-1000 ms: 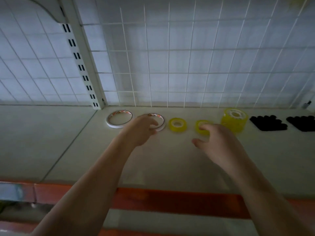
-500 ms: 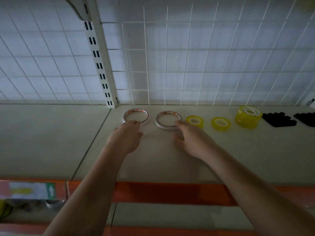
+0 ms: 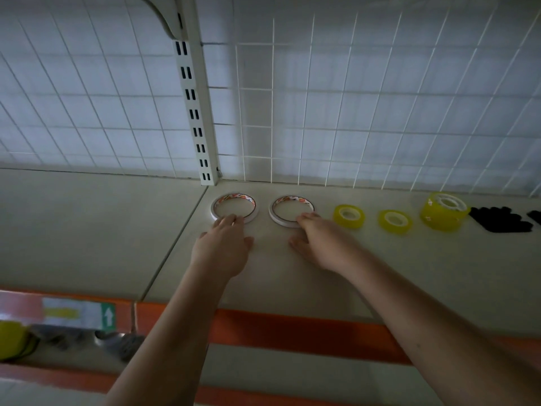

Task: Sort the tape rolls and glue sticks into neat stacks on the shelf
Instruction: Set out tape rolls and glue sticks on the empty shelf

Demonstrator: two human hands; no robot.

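Two thin white tape rings lie flat side by side at the back of the shelf [image 3: 424, 268]. My left hand [image 3: 221, 247] rests with its fingertips on the near rim of the left ring [image 3: 233, 203]. My right hand [image 3: 320, 244] touches the near right rim of the right ring [image 3: 292, 207], fingers straight. To the right sit two small yellow tape rolls [image 3: 349, 216] [image 3: 395, 221] and a taller yellow stack of rolls [image 3: 445, 210].
A white wire grid [image 3: 351, 112] backs the shelf, with a slotted upright post [image 3: 194, 112] left of the rings. Black objects [image 3: 500, 219] lie at the far right. An orange rail [image 3: 292, 326] edges the shelf front; a lower shelf shows below left.
My right hand has moved left from the small yellow rolls to the right white ring. My left hand has shifted from the right ring to the left ring. The view panned left.
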